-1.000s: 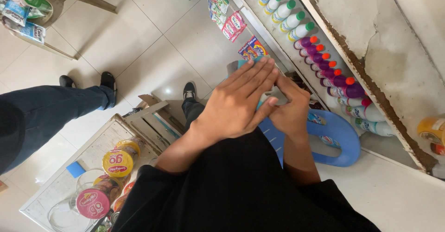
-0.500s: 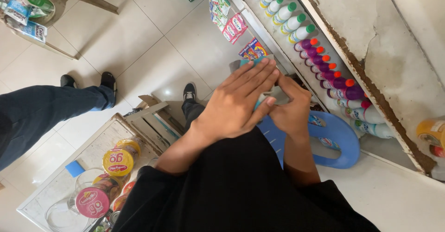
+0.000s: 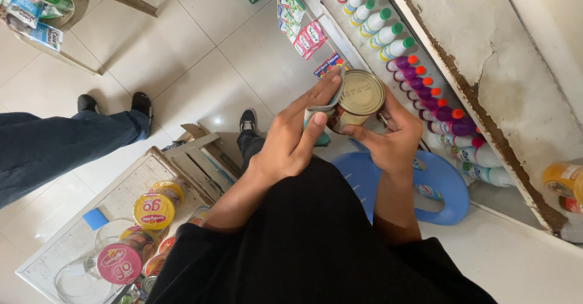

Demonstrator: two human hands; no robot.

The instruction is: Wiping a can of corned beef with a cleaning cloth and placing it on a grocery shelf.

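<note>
Presently: one round tin can (image 3: 358, 101) held in two bare hands above a shop floor (image 3: 182, 49).

Item sits at centre of view, its golden end face up, tilted slightly. Right hand (image 3: 392, 140) has its grip clenched on the can from 5 o'clock, thumb across the side. Left hand (image 3: 294, 137) has its grip closed on a folded grey-green cloth (image 3: 319, 113), pressed to the can's side at 9 o'clock. Blue plastic stool (image 3: 437, 185) lies below the hands at 4 o'clock. Shelf row of white and purple bottles (image 3: 413, 76) runs from 12 to 3 o'clock. Glass case with yellow and pink lidded cups (image 3: 152, 210) at 8 o'clock. Another person's jeans-clad leg (image 3: 54, 149) at 9 o'clock, well apart.
</note>
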